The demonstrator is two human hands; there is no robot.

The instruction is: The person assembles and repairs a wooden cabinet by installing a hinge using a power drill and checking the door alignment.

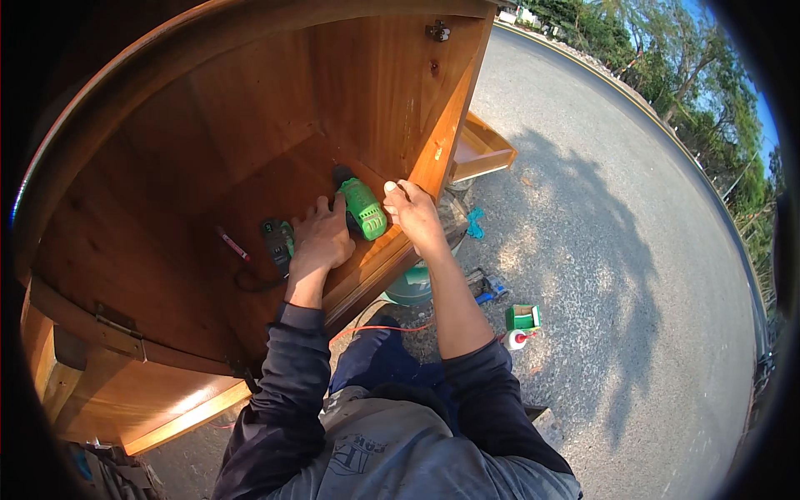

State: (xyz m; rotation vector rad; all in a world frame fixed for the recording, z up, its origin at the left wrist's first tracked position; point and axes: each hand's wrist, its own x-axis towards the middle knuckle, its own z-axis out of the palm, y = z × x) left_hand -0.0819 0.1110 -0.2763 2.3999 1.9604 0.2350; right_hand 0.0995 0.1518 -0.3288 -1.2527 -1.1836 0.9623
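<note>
A green and black drill (362, 208) lies on the floor of a varnished wooden cabinet (392, 158), its chuck pointing inward. My left hand (322, 239) rests over the middle of it, fingers bent around what appears to be its handle, which the hand hides. The drill's dark base (277, 240) shows on the other side of that hand. By the cabinet's front edge, just right of the drill, my right hand (413, 215) is closed with thumb and fingers pressed together. Whatever it pinches, if anything, is too small to make out.
Inside the cabinet lies a red and white marker (232, 243). A hinged door (179, 400) hangs at the lower left. On the ground are a wooden drawer (483, 150), teal bucket (410, 289), blue tool (493, 288), green box (522, 317), white bottle (516, 340) and orange cord (379, 328).
</note>
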